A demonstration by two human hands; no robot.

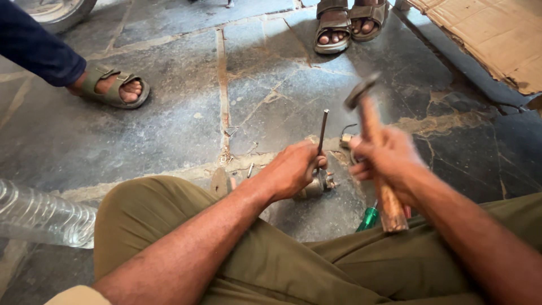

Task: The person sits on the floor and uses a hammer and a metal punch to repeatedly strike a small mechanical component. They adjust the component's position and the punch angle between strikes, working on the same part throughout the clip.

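Observation:
My left hand (293,168) grips a thin metal rod (323,129) and holds it upright on a small metal part (317,185) lying on the stone floor. My right hand (387,161) is closed around the wooden handle of a hammer (370,118). The hammer's head is raised, a little to the right of the rod's top and above it. Both forearms reach out over my legs in olive trousers.
A green-handled screwdriver (368,218) lies by my right leg. A clear plastic bottle (39,214) lies at the left. Other people's sandalled feet stand at the far left (113,87) and top (347,22). Cardboard (491,34) lies at the top right. Small bits of metal lie along the floor joint.

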